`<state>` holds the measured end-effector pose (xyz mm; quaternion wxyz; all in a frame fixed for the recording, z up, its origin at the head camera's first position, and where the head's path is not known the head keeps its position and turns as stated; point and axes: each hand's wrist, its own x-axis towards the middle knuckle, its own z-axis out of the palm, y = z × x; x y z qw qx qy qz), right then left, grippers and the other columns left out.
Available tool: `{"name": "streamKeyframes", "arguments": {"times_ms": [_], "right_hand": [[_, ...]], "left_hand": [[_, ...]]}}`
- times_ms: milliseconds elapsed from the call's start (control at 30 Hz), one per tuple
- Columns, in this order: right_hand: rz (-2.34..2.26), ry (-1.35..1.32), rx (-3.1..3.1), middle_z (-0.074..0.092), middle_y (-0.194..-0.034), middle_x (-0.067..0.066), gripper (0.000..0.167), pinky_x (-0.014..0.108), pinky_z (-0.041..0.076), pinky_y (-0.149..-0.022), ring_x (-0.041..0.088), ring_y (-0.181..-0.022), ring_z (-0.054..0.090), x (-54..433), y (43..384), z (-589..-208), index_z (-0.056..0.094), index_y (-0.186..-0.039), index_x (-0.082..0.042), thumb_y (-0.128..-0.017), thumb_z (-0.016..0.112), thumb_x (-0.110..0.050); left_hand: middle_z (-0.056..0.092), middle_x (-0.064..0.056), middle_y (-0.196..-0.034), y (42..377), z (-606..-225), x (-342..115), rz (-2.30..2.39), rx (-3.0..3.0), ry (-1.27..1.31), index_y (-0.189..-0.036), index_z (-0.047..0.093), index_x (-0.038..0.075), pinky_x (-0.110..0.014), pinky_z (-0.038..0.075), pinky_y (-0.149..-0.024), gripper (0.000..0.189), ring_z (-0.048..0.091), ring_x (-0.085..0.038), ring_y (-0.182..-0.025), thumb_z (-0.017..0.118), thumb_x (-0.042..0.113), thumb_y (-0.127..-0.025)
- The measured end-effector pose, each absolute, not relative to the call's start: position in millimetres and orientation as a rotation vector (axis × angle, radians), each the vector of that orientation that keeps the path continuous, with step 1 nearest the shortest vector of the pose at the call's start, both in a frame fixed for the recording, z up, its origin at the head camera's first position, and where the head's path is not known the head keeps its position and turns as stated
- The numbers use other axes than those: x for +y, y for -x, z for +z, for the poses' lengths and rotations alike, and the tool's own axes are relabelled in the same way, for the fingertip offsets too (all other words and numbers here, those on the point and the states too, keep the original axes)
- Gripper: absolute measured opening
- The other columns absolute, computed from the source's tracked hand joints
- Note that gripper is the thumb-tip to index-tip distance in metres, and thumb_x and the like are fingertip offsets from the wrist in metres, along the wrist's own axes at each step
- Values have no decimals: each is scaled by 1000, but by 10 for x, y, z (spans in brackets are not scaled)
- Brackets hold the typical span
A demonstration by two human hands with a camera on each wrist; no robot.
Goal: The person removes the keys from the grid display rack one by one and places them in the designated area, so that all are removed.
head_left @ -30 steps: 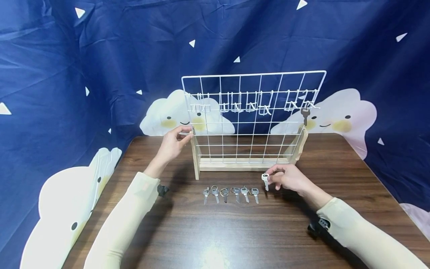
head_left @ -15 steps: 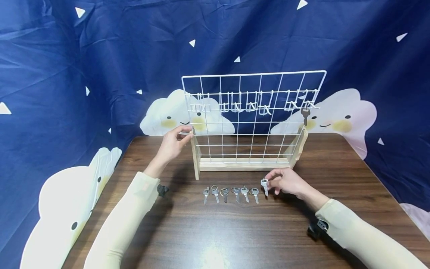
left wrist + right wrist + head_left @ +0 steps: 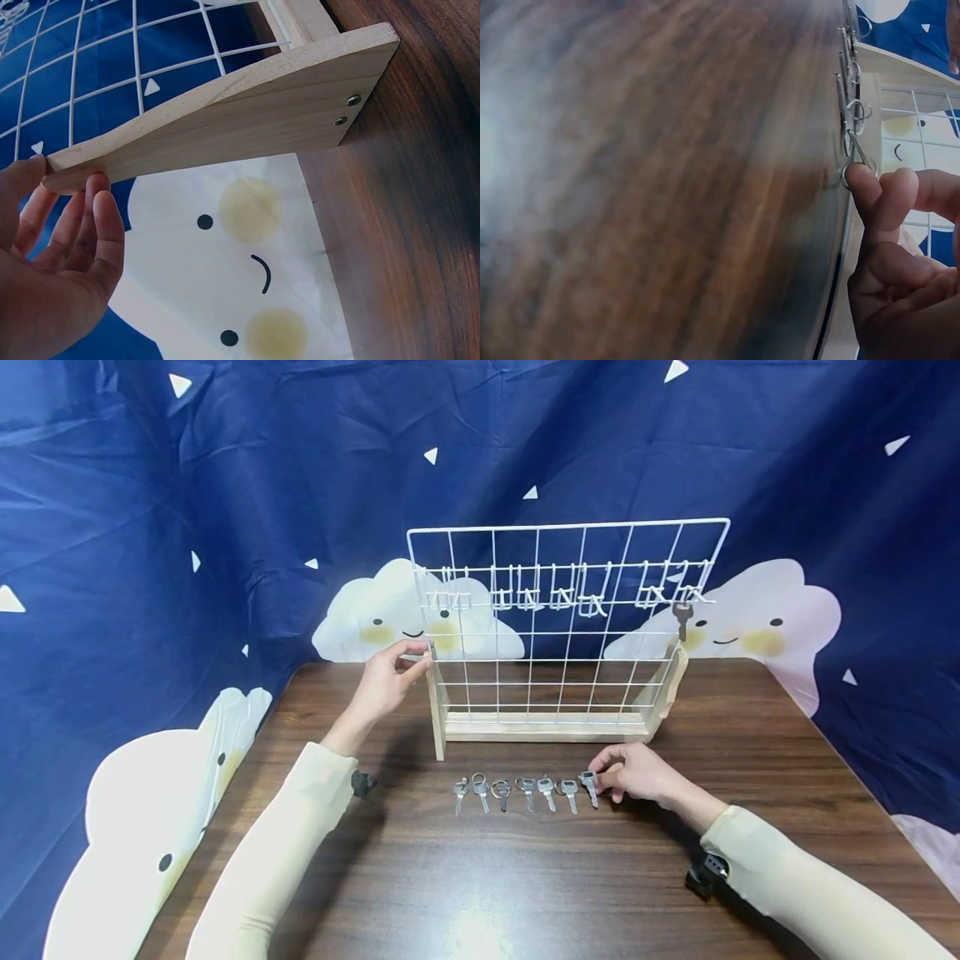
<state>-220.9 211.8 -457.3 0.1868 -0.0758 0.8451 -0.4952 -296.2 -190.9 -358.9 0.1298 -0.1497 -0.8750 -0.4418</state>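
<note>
A wire grid rack [image 3: 543, 728] with wooden sides and base stands at the back of the table. My left hand [image 3: 384, 681] holds its left side; in the left wrist view, thumb and fingers pinch the tip of the wooden side panel [image 3: 247, 112]. Low over the table in front of the rack, my right hand [image 3: 637, 774] pinches a silver key [image 3: 589, 787] by its ring end, at the right end of a row. Several similar keys [image 3: 569, 793] with rings lie to its left. In the right wrist view, the fingers [image 3: 900, 191] partly hide the held key.
White double-prong hooks [image 3: 591, 604] hang along the grid's upper part. From the rightmost hook hangs a dark key [image 3: 682, 620]. Behind the brown wooden table [image 3: 390, 885] is a blue curtain [image 3: 300, 485] with clouds and white triangles.
My right hand has moved down and slightly toward me with the key, from above the table to the end of the row. The left hand stays on the rack.
</note>
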Motion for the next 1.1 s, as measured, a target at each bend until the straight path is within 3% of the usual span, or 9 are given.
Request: {"name": "streamKeyframes", "arguments": {"times_ms": [467, 1100], "right_hand": [[-1245, 285, 2559, 69, -65, 2, 14, 26, 49, -48, 12, -48, 58, 2116, 2227, -4634, 69, -92, -1, -79, 72, -6], [-1261, 305, 2568, 73, -72, 5, 14, 31, 54, -51, 15, -53, 61, 2192, 2226, -4569, 70, -95, 0, -84, 73, -8]], "left_hand": [[69, -14, -123, 2972, -3578, -1905, -1259, -2543, 442, -124, 66, 9, -42, 60, -84, 32, 71, -32, -98, 68, 24, -96], [71, -17, -121, 2966, -3590, -1913, -1307, -2517, 456, -123, 67, 7, -44, 59, -90, 32, 71, -36, -101, 70, 22, -95]]}}
